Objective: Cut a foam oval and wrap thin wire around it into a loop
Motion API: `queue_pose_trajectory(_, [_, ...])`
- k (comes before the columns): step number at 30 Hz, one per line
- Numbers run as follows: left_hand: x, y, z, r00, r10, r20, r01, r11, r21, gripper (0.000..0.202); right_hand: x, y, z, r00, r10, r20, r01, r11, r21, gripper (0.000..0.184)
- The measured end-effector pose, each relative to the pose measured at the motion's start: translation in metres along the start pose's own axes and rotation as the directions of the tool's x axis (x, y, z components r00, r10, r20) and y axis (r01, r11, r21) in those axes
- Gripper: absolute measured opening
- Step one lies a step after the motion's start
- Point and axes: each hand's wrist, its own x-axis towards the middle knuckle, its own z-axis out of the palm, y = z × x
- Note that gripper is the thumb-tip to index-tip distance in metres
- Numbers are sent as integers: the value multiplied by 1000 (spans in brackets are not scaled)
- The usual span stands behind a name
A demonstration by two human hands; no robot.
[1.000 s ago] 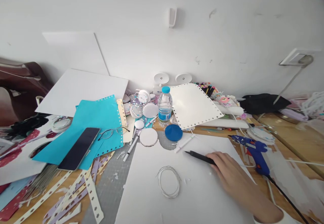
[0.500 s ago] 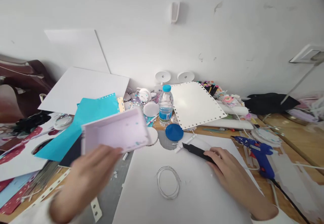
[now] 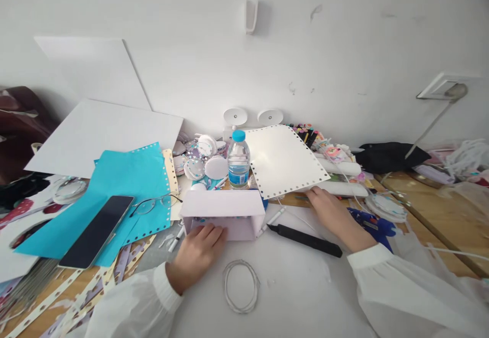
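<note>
A pale lilac open-fronted box [image 3: 221, 203] rests on the white board [image 3: 298, 297], its open side facing me. My left hand [image 3: 200, 251] is at its front, fingers curled over the lower panel and the thumb hidden. My right hand [image 3: 334, 215] reaches forward with fingers stretched out, fingertips by the lower right edge of a white sheet with punched borders [image 3: 288, 159]. Nothing is visible in it. A black utility knife [image 3: 305, 238] lies on the board left of my right wrist. In front of the box lies a coil of thin white wire [image 3: 240, 287].
Behind the box stands a water bottle [image 3: 239, 162]. A phone [image 3: 97, 233] and eyeglasses [image 3: 153, 204] lie on turquoise paper [image 3: 126, 175] at left. A blue glue gun [image 3: 372, 226] is partly behind my right arm. White paper rolls [image 3: 342, 167] and markers [image 3: 305, 133] are at back right.
My left hand has brought the lilac box down onto the board, in front of the bottle. My right hand has let go of the utility knife and moved forward to the punched sheet's edge.
</note>
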Motion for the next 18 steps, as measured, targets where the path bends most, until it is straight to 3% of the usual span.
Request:
queue_pose_trajectory(7, [-7,-2,-8,999,-21,-39,18,998,-68,16,12,-3,9,996,-54,74,57,997,-46,22])
queue_pose_trajectory(12, [-30,-5,-38,973,83,-217,-103,991,-85,25,16,-3,10,990,-122,68,123,992,-23,23])
queue_pose_trajectory(15, [-35,-14,-57,951,25,-309,-21,1000,15,33,20,-6,8,988,-147,44,147,989,-12,22])
queue_pose_trajectory(18, [-25,-32,-65,971,-157,-183,156,988,-19,47,24,-9,1,988,-153,20,153,988,-6,21])
